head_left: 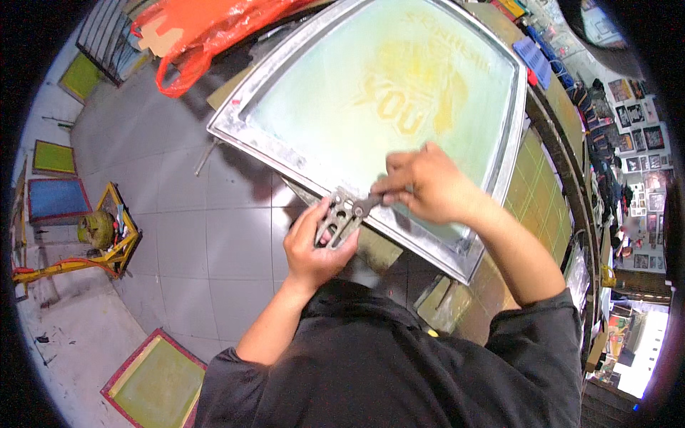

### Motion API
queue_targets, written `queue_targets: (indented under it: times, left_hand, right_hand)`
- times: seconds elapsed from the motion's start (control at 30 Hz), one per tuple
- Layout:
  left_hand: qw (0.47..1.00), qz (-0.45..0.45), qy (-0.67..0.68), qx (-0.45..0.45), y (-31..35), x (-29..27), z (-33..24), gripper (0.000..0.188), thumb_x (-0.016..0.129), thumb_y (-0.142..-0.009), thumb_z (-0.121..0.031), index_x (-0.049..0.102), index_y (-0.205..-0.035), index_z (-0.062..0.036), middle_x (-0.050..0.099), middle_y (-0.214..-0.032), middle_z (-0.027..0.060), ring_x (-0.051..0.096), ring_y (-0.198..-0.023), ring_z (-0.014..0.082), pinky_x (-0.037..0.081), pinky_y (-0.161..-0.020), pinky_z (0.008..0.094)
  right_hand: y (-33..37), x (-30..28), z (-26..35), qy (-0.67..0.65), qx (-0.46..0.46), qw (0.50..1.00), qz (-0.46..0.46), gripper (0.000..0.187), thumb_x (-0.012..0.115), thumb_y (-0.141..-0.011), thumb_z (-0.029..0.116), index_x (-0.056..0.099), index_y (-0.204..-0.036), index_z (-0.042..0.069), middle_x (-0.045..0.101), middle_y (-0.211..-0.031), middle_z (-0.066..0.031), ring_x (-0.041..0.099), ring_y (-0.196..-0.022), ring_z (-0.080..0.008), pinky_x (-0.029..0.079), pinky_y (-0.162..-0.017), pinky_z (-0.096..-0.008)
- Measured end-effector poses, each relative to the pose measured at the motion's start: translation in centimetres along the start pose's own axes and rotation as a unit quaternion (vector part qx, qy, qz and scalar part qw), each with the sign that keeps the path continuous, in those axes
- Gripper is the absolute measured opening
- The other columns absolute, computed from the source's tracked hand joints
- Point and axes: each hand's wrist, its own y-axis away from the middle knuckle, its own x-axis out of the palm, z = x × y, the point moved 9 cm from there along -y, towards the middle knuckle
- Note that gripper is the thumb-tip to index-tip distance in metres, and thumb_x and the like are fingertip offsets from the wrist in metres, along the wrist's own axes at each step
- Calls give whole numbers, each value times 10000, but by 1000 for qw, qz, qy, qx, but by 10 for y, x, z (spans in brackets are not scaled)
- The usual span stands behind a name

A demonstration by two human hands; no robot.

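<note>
Left hand (312,251), angled toward one o'clock, curls round a metal fitting (345,212) while the right hand (432,184), at two o'clock, pinches its dark end (362,207).

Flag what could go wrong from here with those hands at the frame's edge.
Pinch: the left hand wraps the clamp-like metal tool, so it might get nipped if the parts shift. Mesh damage: the right hand, at the tool's dark lever, is close to the mesh, so a slip could mark it. Tipping: the screen frame seems to jut over the tiled floor, so pressing there might tilt it.
</note>
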Motion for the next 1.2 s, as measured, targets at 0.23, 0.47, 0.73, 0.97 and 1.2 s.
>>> queue_targets:
  times: [0.23,0.47,0.73,0.97,1.2]
  left_hand:
    - [999,-6,28,-40,0,-1,4,526,786,-588,-134,587,-1046,32,627,-938,169,639,-765,237,528,-642,298]
    - [998,6,42,-49,0,0,6,516,782,-598,-122,588,-1053,25,630,-938,143,632,-755,192,523,-585,266]
    - [997,-8,50,-57,0,-1,4,520,786,-606,-123,584,-1063,23,632,-923,121,619,-764,164,514,-602,253]
    - [996,6,71,-60,2,2,9,549,807,-610,-131,583,-1090,14,639,-937,116,616,-801,141,505,-659,245]
    - [996,-7,62,-64,5,1,11,552,812,-597,-133,586,-1077,18,641,-912,115,616,-782,140,504,-661,247]
  right_hand:
    - [58,34,24,-60,233,954,-179,231,650,-771,117,651,-1000,86,542,-727,-137,557,-626,-334,439,-556,-395]
    - [64,39,33,-41,278,942,-184,289,641,-784,109,615,-1071,78,551,-736,-150,560,-626,-342,449,-562,-402]
    - [61,36,33,-58,224,955,-183,278,628,-783,104,615,-1060,71,542,-717,-155,551,-643,-352,442,-573,-405]
    - [36,6,13,-11,57,995,-84,258,628,-755,93,635,-1011,60,545,-717,-142,553,-678,-328,422,-604,-394]
    - [66,42,27,-138,194,944,-228,256,582,-793,102,618,-1044,68,595,-817,-176,577,-779,-368,464,-689,-425]
